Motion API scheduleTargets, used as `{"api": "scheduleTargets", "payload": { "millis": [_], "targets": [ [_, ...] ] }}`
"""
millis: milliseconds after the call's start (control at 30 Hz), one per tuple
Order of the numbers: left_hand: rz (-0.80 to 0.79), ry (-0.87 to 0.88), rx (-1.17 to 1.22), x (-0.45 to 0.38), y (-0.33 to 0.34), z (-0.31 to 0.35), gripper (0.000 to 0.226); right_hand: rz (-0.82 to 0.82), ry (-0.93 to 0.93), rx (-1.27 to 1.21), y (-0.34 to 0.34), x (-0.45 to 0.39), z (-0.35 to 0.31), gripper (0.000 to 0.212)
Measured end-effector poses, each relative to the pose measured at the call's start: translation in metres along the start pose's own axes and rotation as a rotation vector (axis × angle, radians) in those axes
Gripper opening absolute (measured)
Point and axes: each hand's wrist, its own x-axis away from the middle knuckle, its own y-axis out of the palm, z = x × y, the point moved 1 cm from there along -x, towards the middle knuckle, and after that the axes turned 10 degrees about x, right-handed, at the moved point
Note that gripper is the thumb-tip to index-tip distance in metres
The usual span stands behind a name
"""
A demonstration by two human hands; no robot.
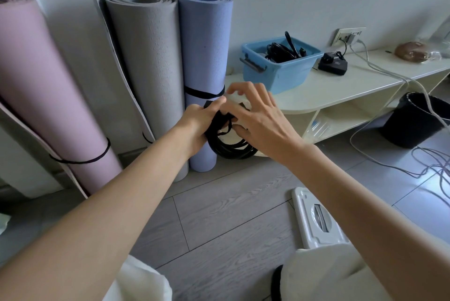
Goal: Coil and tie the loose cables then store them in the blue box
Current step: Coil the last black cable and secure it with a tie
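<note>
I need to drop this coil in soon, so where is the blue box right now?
In the head view the blue box sits right of centre on the low white shelf, between the blue rolled mat and a black adapter.

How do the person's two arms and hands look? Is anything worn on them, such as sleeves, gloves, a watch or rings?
Both arms are bare to the frame's edge: no sleeves, gloves or watch. The left hand and right hand show no rings or markings on the parts that are visible.

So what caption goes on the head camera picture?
Both hands, left and right, tie a coiled black cable near the blue box.
</note>
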Motion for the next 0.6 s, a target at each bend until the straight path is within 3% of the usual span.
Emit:
{"api": "scheduleTargets", "payload": {
  "millis": [300,433,600],
  "targets": [
    [-0.002,-0.051,-0.076,0.002,-0.005,-0.003,0.029,-0.116,-0.174,-0.021,0.002,0.001,-0.008,0.012],
    [0.025,-0.037,-0.08,0.002,-0.009,-0.001,0.028,-0.061,-0.127,-0.079,0.007,0.001,-0.012,0.019],
    [0.017,0.003,-0.326,0.0,-0.01,-0.005,0.034,-0.026,0.005,-0.324,0.008,0.001,-0.01,0.01]
  ]
}}
